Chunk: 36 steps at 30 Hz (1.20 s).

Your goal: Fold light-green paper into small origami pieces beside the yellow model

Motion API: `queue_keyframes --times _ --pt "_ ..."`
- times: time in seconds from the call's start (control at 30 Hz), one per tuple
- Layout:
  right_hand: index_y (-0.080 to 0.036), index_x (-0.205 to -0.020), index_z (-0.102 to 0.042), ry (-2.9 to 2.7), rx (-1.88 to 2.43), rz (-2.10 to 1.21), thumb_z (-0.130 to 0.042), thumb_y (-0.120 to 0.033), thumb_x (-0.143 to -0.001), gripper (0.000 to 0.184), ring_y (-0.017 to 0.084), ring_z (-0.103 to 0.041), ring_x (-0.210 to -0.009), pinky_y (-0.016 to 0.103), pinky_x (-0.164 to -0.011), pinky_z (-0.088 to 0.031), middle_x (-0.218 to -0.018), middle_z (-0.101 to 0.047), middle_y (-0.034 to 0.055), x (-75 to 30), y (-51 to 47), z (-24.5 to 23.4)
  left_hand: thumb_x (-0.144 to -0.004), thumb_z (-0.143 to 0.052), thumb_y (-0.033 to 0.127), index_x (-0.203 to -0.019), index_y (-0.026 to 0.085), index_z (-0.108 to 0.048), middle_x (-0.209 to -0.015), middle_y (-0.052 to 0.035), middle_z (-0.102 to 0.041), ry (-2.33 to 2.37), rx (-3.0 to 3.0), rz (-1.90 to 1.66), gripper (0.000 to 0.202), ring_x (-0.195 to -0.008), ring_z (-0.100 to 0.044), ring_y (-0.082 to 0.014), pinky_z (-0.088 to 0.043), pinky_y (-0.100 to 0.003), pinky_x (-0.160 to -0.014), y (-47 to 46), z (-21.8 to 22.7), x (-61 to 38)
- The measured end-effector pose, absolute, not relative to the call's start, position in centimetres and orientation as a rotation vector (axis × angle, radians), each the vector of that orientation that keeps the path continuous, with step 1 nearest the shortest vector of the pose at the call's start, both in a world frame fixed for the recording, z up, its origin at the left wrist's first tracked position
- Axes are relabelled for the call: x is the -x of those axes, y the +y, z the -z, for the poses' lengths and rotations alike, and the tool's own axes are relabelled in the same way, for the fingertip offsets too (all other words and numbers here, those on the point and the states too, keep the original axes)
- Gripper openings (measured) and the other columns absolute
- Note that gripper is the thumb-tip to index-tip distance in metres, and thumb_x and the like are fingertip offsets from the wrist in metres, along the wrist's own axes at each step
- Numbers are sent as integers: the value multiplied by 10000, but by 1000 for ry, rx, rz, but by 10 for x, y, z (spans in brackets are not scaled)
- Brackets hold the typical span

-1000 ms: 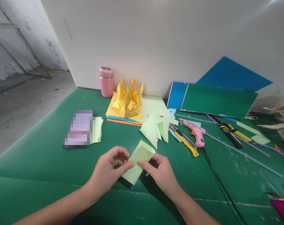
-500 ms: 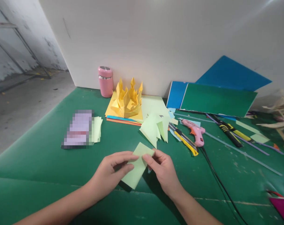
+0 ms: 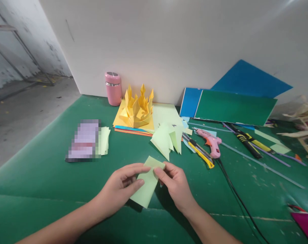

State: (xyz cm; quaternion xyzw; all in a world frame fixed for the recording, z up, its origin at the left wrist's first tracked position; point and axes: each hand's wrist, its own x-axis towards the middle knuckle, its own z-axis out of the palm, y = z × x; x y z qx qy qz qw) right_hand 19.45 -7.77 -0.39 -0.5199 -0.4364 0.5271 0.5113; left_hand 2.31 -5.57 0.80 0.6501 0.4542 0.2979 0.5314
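Observation:
A small piece of pale green paper (image 3: 148,184), folded into a narrow rectangle, is held tilted between my two hands a little above the green table. My right hand (image 3: 176,184) pinches its upper right edge, thumb on top and the other fingers curled behind. At its left edge is my left hand (image 3: 119,184), with index finger and thumb lying on the paper; the rest of its fingers are partly hidden. Just beyond the hands lie several folded pale green paper pieces (image 3: 163,140), pointed at their near ends.
A yellow paper crown (image 3: 138,112) sits on stacked coloured sheets (image 3: 133,131), with a pink flask (image 3: 114,89) behind. On the right lie a yellow utility knife (image 3: 201,155), a pink glue gun (image 3: 213,145) with its cord, and pliers (image 3: 247,144). A blurred-out purple object (image 3: 85,139) is leftward.
The view has shifted slightly. Both hands keep hold of the folded paper, whose angle has changed a little; its lower end sits slightly lower.

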Motion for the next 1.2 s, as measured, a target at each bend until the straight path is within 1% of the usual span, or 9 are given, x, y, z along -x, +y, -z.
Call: queue_keyframes --times 0.2,0.3,0.37,0.47,0.6,0.7,0.8,1.03,1.2 --pt "-188 -564 -478 -1136 1304 -1156 -628 -428 -735 331 87 -357 -473 217 -461 -313 -491 -405 -60 -194 -77 7 -757 -554 234 -1000 236 -733 -1061 -64 -715 1093 -1756 -767 302 -594 -597 -117 -501 -211 -515 -53 -7 -21" --pt "-185 -812 -582 -1171 1322 -986 -643 -329 -739 172 113 -462 -525 233 -516 -391 -589 -534 -38 -195 -78 11 -782 -525 223 -1013 226 -726 -1074 -73 -717 1134 -1928 -756 307 -699 -654 -152 -506 -207 -529 -48 -7 -18" --pt "-200 -904 -573 -1234 1329 -825 -637 -267 -760 171 132 -521 -590 252 -577 -434 -665 -594 -19 -197 -78 12 -795 -517 221 -1027 221 -720 -1088 -76 -715 1158 -2022 -728 308 -790 -677 -178 -532 -223 -598 -44 -6 -16" --pt "-208 -810 -608 -1493 1304 -613 -590 -192 -822 27 158 -573 -702 285 -669 -457 -734 -648 13 -198 -79 11 -812 -503 219 -1048 211 -706 -1092 -77 -714 1166 -2099 -679 312 -870 -683 -196 -551 -268 -744 -41 -3 -15" --pt "-213 -804 -676 -1788 1206 -540 -553 -128 -854 158 183 -601 -795 329 -736 -475 -835 -699 39 -198 -78 12 -823 -501 221 -1051 206 -696 -1097 -82 -707 1163 -2176 -653 301 -988 -659 -226 -528 -320 -863 -42 0 -15" --pt "-220 -823 -700 -1836 1213 -533 -549 -125 -859 182 195 -607 -813 351 -744 -491 -874 -706 51 -198 -77 15 -811 -529 227 -1017 202 -691 -1151 -101 -664 1216 -2177 -648 263 -767 -680 -187 -560 -309 -752 -43 0 -14" --pt "-217 -824 -711 -1848 1232 -520 -559 -121 -851 182 202 -607 -818 365 -743 -499 -873 -705 56 -199 -77 18 -778 -575 229 -902 187 -662 -1072 -79 -634 1230 -2101 -674 158 -501 -568 -90 -538 -251 -550 -42 -2 -13" --pt "-218 -841 -722 -1867 1222 -497 -564 -124 -844 184 206 -606 -831 376 -747 -503 -888 -702 64 -200 -78 19 -717 -662 229 -732 202 -633 -665 38 -578 1244 -2077 -651 43 -483 -509 -93 -454 -198 -481 -37 -5 -9" --pt "-216 -842 -719 -1878 1222 -487 -567 -118 -838 180 205 -602 -839 369 -742 -507 -891 -700 63 -200 -78 18 -789 -604 237 -782 214 -704 -666 11 -618 1176 -2232 -601 103 -581 -573 -126 -459 -210 -561 -37 -4 -9"
